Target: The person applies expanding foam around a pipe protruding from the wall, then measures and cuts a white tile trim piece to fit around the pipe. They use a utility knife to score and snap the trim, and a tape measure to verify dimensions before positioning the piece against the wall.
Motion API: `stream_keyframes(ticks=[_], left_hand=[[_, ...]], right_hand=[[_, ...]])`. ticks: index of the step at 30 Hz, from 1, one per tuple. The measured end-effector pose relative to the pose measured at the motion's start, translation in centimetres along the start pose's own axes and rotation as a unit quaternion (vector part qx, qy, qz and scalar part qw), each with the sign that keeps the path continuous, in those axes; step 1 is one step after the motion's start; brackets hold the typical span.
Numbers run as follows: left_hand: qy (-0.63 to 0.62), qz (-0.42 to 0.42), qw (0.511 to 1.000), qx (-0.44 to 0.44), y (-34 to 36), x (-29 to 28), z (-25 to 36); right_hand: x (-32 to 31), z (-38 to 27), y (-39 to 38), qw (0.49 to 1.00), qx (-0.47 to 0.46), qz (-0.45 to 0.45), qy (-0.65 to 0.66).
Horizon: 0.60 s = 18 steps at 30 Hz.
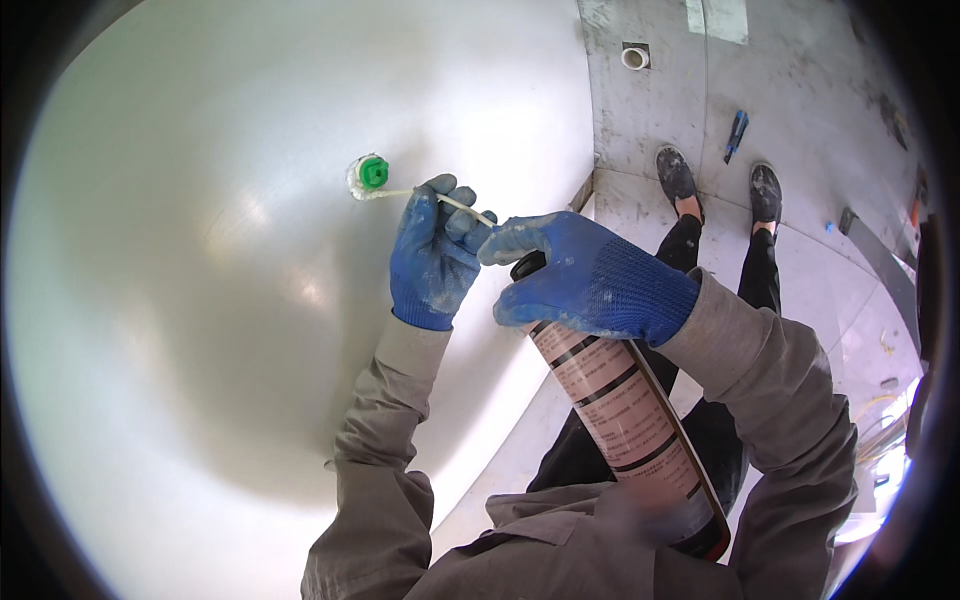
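Note:
My left hand [432, 262] wears a blue glove, its fingers curled around a thin white straw nozzle [462, 208]. The straw reaches left to beside a green round fitting [374, 172], ringed by rough whitish material on a large curved white surface [230, 330]. My gloved right hand [595, 275] grips the black top of a tall spray can [610, 410] with a pinkish printed label and dark bands. Its thumb and forefinger are near the straw's right end, and the can slants down toward my body.
My dark shoes [677, 175] stand on a grey scuffed floor [650, 110] right of the curved surface. A blue-handled tool [737, 135] lies near them. A white pipe opening [634, 57] is farther up. A dark strip [880, 260] and yellowish cables [870, 420] are at the right.

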<state>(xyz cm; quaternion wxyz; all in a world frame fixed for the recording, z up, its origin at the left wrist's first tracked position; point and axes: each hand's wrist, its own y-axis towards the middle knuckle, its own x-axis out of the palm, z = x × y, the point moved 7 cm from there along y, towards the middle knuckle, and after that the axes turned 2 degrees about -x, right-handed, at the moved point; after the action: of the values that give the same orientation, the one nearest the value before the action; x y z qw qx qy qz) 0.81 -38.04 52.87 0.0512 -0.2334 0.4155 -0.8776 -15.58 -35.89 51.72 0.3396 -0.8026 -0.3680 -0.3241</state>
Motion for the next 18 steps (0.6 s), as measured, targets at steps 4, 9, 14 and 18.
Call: stream_keyframes(ticks=[4,9,14,18], left_hand=[[-0.001,0.009,1.000,-0.018,0.2,-1.1,-2.2],[0.108,0.057,0.992,0.027,1.8,1.7,-9.3],[0.000,0.108,0.994,-0.018,1.4,0.0,-24.2],[-0.024,0.151,0.988,-0.031,-1.0,-1.4,-32.6]], right_hand=[[-0.4,1.8,-1.8,0.995,-0.072,0.011,0.073],[-5.0,6.3,-6.9,0.996,0.041,0.043,0.073],[-9.1,14.1,-12.0,0.984,0.140,0.064,0.086],[-10.3,19.5,-15.7,0.963,0.239,0.070,0.107]])
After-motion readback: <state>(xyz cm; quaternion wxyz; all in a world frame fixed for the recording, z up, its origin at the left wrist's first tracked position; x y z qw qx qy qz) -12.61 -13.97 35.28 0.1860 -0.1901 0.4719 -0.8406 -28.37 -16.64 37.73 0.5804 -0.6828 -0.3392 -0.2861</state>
